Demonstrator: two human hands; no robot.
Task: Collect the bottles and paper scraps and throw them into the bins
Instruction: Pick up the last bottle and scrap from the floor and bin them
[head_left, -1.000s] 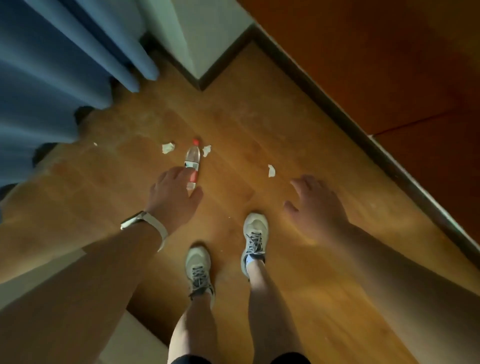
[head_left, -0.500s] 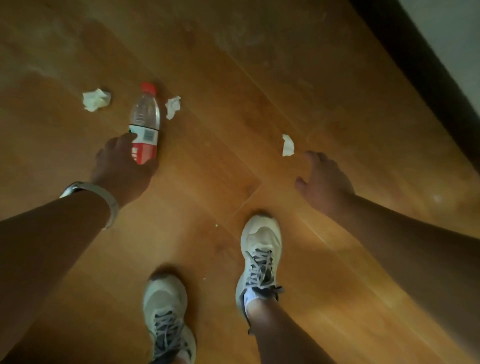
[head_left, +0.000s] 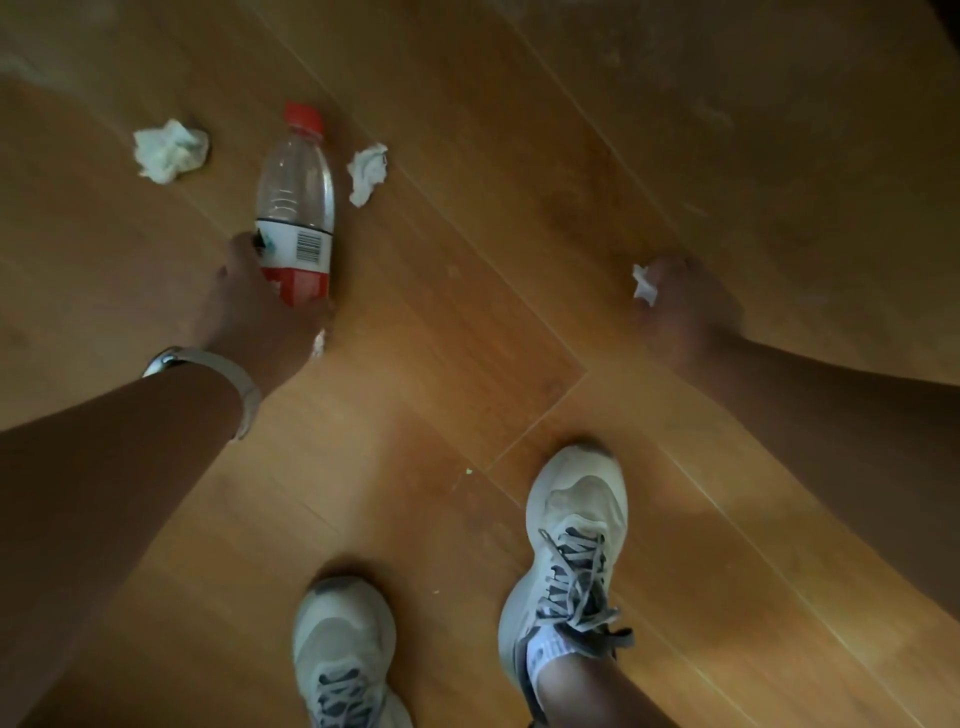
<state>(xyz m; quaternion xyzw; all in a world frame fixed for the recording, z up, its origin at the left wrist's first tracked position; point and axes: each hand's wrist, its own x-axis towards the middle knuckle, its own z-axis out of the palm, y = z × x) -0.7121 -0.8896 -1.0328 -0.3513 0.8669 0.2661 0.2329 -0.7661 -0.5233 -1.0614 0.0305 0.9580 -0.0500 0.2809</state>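
Clear red-capped plastic bottle (head_left: 294, 208): lying lengthwise, cap pointing away from person.
Left hand (head_left: 254, 322): grips its base end.
Right hand (head_left: 685, 306): pinches white paper scrap (head_left: 644, 283).

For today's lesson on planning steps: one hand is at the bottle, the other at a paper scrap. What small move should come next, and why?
Probably lift both hands off the floor: the left hand grips the bottle by its labelled end, and the right hand seems to pinch the paper scrap. Two other scraps flank the bottle, not yet collected.
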